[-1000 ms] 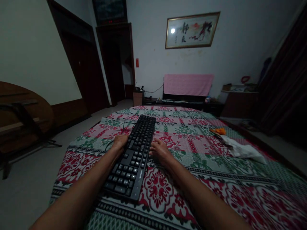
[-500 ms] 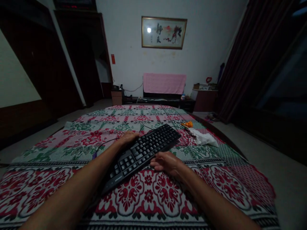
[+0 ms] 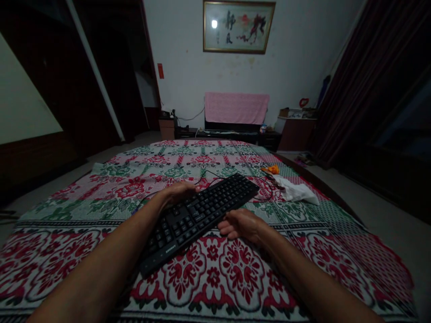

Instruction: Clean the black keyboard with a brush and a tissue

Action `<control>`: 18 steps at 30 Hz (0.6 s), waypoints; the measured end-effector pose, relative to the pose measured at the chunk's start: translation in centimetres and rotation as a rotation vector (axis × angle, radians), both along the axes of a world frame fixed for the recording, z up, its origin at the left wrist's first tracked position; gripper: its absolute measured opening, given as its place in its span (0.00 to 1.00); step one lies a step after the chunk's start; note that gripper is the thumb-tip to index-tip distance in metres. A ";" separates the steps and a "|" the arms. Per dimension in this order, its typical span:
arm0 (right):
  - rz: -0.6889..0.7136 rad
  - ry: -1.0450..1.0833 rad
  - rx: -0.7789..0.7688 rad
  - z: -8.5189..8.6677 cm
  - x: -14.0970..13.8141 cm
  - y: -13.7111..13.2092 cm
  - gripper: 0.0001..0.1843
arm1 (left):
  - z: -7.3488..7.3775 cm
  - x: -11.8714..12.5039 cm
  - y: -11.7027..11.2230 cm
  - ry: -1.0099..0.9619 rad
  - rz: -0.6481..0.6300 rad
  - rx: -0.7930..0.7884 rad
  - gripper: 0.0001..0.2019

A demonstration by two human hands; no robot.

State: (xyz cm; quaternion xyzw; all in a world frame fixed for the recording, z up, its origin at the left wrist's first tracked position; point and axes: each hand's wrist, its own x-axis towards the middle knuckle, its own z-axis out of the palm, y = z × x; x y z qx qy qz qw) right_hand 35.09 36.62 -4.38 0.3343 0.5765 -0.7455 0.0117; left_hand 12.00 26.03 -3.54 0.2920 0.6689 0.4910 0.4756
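A black computer keyboard (image 3: 208, 204) lies diagonally over the patterned bedspread, keys upward, its near left end toward me. My left hand (image 3: 178, 194) is at its far long edge, fingers wrapped over that edge and partly hidden behind it. At the near long edge is my right hand (image 3: 239, 224), palm turned toward the keyboard, fingers loosely curved and apart. Its thumb side is close to the keys; whether it touches them I cannot tell. A thin black cable (image 3: 271, 192) loops out behind and beside the keyboard's far end.
White crumpled tissue (image 3: 298, 190) and a small orange item (image 3: 273, 169) lie right of the keyboard on the bedspread (image 3: 198, 159). Beyond the bed stand a low dark cabinet, a screen draped with a pink towel (image 3: 235, 107), and a side cabinet (image 3: 296, 133).
The keyboard has tipped to a flatter angle, its keys facing me less. Both hands stay along its edges. My view has dipped slightly downward.
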 end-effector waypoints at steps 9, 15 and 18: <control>0.042 -0.036 0.006 0.0 -0.3 1.0 0.16 | -0.4 -0.9 -1.2 -0.158 -0.084 0.076 0.12; 0.041 0.042 0.088 0.8 -2.0 1.8 0.12 | -0.7 -0.6 -2.0 -0.174 -0.053 0.041 0.15; 0.013 0.039 0.105 1.0 -3.6 2.8 0.11 | -0.5 0.2 -2.7 -0.243 -0.073 0.033 0.17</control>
